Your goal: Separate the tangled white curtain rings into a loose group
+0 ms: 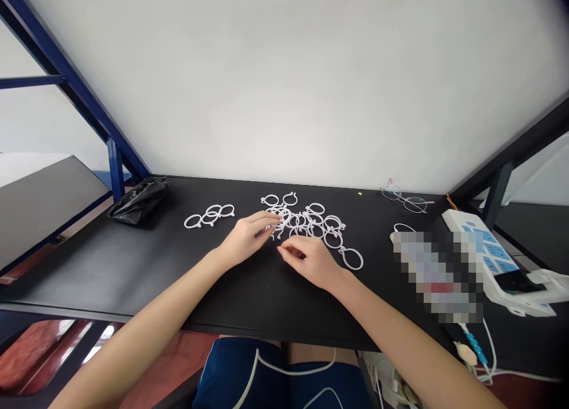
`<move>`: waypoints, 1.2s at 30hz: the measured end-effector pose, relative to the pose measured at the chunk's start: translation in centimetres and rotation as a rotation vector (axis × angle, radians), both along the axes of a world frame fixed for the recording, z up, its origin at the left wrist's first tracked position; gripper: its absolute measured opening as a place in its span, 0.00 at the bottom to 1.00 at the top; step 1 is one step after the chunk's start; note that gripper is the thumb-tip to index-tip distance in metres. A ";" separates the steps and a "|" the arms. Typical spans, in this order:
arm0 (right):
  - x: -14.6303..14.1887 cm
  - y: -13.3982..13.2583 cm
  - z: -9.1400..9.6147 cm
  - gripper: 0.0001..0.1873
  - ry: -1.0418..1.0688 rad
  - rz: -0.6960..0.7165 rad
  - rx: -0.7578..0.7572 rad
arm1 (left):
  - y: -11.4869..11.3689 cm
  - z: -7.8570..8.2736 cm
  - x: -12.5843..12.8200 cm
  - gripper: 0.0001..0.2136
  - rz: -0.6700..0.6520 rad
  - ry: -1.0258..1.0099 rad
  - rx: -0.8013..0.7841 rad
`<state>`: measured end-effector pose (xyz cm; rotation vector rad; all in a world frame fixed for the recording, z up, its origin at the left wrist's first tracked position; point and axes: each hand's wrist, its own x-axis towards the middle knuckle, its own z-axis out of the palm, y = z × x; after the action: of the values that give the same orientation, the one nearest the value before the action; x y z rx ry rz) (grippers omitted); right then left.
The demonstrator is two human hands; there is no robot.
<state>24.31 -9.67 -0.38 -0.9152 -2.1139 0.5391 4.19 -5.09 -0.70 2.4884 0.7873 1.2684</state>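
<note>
Left hand (246, 240), fingers loosely open, touches the white rings (302, 222) at center; right hand (309, 261) pinches its fingers just below them, grip unclear

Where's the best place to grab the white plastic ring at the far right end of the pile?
Pinch the near rim of the ring from the front with your right hand. It lies flat on the black table, and its far edge meets the next ring, so the near rim is the free part.
</note>
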 end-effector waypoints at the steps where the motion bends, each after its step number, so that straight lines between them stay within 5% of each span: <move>1: 0.0 0.0 0.0 0.09 0.000 0.001 0.002 | 0.0 0.0 -0.1 0.10 0.008 0.018 0.026; 18: 0.0 -0.1 0.0 0.09 -0.007 0.012 -0.010 | -0.3 0.6 -0.5 0.06 0.138 0.194 0.101; 36: 0.0 -0.1 -0.1 0.09 -0.029 0.012 -0.015 | -0.4 1.1 -0.4 0.09 0.118 0.222 0.116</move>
<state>24.32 -9.78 -0.44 -0.9242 -2.1448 0.5512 3.77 -5.45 0.37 2.7475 0.9502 1.1160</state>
